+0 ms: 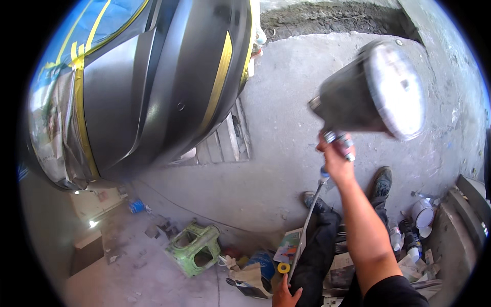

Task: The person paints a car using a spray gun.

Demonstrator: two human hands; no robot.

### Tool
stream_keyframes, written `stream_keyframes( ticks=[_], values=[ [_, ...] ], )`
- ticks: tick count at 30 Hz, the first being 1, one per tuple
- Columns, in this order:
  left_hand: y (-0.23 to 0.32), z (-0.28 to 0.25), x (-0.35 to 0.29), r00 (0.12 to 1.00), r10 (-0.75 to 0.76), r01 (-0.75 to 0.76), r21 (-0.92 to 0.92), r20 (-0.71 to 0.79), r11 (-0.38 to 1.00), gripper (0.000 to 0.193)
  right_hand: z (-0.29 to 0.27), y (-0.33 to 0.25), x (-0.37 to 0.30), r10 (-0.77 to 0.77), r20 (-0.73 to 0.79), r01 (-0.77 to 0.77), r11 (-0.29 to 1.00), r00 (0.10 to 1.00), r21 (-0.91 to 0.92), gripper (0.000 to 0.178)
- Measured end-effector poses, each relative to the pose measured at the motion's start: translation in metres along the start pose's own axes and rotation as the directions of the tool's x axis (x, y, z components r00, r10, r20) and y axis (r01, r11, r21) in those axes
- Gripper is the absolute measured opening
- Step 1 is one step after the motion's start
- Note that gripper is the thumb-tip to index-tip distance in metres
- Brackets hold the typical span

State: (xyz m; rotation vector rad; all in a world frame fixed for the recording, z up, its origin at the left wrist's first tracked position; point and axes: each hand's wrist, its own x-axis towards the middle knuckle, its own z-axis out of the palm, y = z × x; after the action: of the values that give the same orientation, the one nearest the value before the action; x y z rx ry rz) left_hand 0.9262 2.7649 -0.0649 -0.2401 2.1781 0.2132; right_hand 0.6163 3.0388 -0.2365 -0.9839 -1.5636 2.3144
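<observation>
My right hand (337, 153) is wrapped around the handle of a spray gun (348, 87). Its big dark cup is tipped sideways, with a pale round end facing right, and it looks smeared by motion. From a blue and white fitting under the handle, a grey air hose (309, 217) runs down to my left hand (286, 295), whose fingers close around it at the lower edge. Up and to the left of the gun, apart from it, is a dark grey car bumper (169, 97) with yellow masking tape, blue film and paper around it.
A green plastic stool (194, 249) stands lower left. Near my left hand are a roll of yellow tape (283, 267) and a crumpled bag (253, 276). Bottles, a white tub (422, 213) and scraps crowd the right wall. A floor grate (225, 140) and a thin cable lie on the concrete.
</observation>
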Motion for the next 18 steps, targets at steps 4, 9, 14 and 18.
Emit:
stream_keyframes(
  ticks=[4,9,14,18],
  values=[
    [0.004,-0.003,0.005,1.0,0.016,-0.017,-0.04,-0.027,0.999,0.081,0.029,0.071,-0.043,-0.283,0.254,0.342,0.911,0.925,-0.23,0.029],
    [0.006,-0.009,0.012,0.998,-0.043,0.038,0.103,0.039,0.994,0.078,0.039,0.098,-0.058,-0.089,0.479,0.137,0.988,0.873,-0.067,0.029],
    [0.001,-0.007,0.021,0.998,-0.059,0.059,0.097,0.004,0.994,0.074,0.01,0.104,0.002,-0.129,0.161,0.152,0.979,0.978,-0.137,0.027],
    [0.0,-0.004,0.033,0.999,-0.043,0.044,0.067,-0.024,0.997,0.07,-0.007,0.072,0.049,0.013,-0.052,-0.012,1.0,0.999,0.027,0.022]
  ],
)
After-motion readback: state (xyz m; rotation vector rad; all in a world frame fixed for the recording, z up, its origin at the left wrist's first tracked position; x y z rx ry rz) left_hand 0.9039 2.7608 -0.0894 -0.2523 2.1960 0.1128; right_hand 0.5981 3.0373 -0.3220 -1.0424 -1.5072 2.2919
